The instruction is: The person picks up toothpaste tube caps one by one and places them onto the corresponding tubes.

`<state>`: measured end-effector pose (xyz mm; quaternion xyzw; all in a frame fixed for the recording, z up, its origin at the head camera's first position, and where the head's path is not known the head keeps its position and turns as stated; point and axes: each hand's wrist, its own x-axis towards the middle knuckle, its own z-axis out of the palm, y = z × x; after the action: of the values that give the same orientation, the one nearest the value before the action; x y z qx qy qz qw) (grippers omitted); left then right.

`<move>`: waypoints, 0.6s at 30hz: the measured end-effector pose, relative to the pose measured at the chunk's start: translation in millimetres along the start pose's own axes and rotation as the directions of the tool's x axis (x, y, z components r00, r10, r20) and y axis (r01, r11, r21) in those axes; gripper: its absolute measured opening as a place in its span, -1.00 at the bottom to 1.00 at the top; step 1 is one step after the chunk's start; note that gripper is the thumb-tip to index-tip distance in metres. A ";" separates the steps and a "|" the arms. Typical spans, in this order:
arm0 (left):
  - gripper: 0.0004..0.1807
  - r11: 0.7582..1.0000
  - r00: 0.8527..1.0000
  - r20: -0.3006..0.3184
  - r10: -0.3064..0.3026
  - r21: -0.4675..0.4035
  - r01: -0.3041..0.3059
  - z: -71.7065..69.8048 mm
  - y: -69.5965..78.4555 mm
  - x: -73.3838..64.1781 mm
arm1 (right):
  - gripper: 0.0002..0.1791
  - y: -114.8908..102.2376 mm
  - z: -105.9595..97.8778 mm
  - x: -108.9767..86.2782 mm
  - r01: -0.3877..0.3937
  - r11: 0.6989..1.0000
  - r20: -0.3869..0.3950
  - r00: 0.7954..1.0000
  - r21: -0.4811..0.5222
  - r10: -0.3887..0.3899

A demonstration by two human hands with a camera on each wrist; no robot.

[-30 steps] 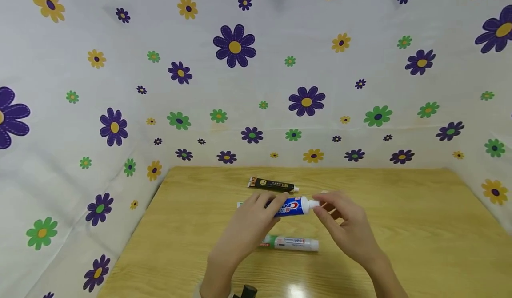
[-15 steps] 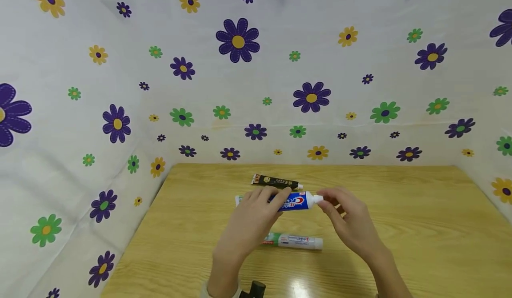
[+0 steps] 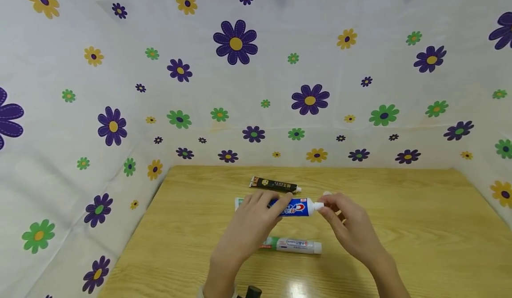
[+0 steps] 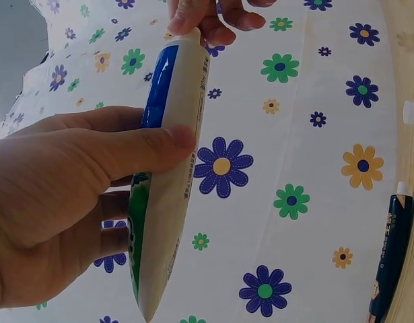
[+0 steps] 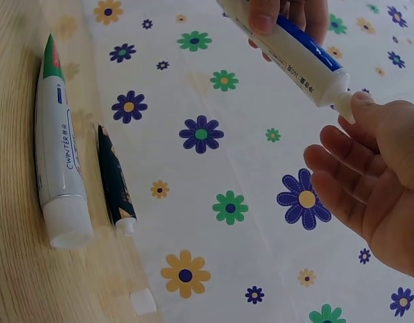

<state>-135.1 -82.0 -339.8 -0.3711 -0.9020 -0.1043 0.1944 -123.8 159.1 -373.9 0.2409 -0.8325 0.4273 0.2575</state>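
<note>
My left hand [image 3: 254,222] grips a blue, white and green toothpaste tube [image 3: 298,207] around its middle, thumb on one side and fingers on the other. In the left wrist view, the tube [image 4: 169,101] is off the table with its crimped end down. My right hand [image 3: 352,222] has thumb and forefinger pinching the small white cap [image 5: 343,105] at the tube's tip; its other fingers are loosely bent. Whether the cap turns cannot be told. Behind the tube lies a black toothpaste tube [image 3: 276,185], and nearer me a white and green toothpaste tube [image 3: 298,245].
A loose white cap [image 5: 143,301] lies on the wooden table [image 3: 420,227] beyond my right hand, near the black tube's tip. A flower-printed cloth [image 3: 192,89] hangs behind and along the sides of the table. A black object [image 3: 254,291] shows by my left wrist.
Both hands stay at the tube, the left around its body and the right at its cap. The right fingers shift slightly at the cap; the head view has tilted a little.
</note>
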 end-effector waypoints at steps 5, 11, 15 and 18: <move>-0.40 1.000 1.000 0.014 -0.008 -0.017 0.008 1.4 -0.7 0.3 | -0.66 1.9 -3.2 -2.1 -0.002 0.994 0.006 1.000 0.108 0.001; -0.45 0.999 0.999 0.019 0.040 -0.013 -0.040 2.3 0.7 1.6 | -0.52 3.3 -8.0 -5.0 0.002 0.975 0.049 0.999 0.224 -0.014; -0.47 0.998 0.998 0.019 0.058 0.001 -0.058 4.2 0.8 2.9 | -0.52 5.1 -8.3 -5.5 0.005 0.977 0.066 0.998 0.212 -0.020; -0.46 0.999 0.998 0.025 0.052 0.005 -0.052 5.0 -0.5 2.7 | -0.50 5.1 -7.5 -4.5 0.015 0.979 0.063 0.998 0.204 -0.029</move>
<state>-138.6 -78.9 -343.1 -0.3952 -0.8947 -0.0921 0.1870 -121.9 168.9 -376.0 0.2891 -0.7897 0.4993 0.2086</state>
